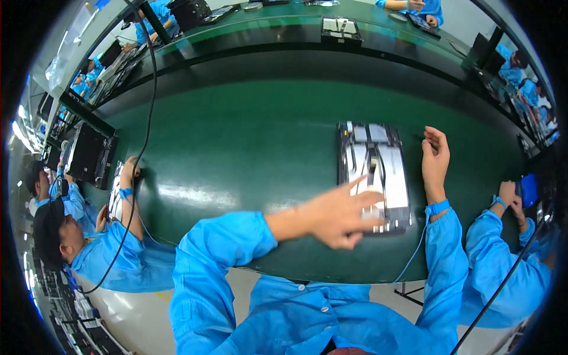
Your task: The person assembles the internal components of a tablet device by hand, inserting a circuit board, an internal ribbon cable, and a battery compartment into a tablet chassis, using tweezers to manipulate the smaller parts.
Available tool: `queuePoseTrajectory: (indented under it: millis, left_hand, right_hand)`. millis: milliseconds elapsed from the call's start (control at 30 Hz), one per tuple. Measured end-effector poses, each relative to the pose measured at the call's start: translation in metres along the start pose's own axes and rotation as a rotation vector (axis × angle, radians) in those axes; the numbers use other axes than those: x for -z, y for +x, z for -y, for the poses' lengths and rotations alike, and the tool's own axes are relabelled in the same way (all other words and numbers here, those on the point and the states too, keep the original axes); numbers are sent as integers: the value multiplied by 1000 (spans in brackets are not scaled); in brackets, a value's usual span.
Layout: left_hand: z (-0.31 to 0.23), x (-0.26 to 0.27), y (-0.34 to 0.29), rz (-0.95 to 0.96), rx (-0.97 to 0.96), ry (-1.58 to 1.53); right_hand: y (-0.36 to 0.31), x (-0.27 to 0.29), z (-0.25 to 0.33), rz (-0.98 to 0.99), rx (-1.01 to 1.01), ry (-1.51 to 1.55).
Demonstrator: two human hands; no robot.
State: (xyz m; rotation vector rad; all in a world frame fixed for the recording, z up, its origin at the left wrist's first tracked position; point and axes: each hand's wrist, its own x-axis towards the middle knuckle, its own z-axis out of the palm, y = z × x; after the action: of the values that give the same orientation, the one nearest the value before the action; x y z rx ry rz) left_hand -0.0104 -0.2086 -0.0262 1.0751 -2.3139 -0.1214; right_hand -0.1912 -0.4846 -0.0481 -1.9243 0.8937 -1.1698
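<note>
An opened flat device (373, 168) with silver panels and a dark frame lies on the green belt (248, 148) in front of me. My left hand (340, 213) reaches across over its near left corner, fingers spread, holding nothing that I can see. My right hand (435, 157) rests on the belt just beside the device's right edge, fingers loosely curled and empty. A blue strap (438, 207) circles my right wrist, with a thin cord hanging from it.
A person in blue on my left has a hand (127, 171) on another device at the belt's edge. Another person on my right holds a blue object (528, 189). A black cable (148, 118) hangs down at left. A second tray (340, 26) sits on the far belt.
</note>
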Motion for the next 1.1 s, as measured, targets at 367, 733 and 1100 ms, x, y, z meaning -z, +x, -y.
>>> queuePoseTrajectory:
  millis: [367,733,1100]
  left_hand:
    - [172,-2,48,-669,553,376]
    - [148,3,35,-466,596,286]
    - [147,2,35,-456,571,352]
  right_hand:
    - [-2,3,-12,-45,-22,-22]
    - [-6,6,-4,129,55,-141]
    - [-33,-6,52,343,348,-339]
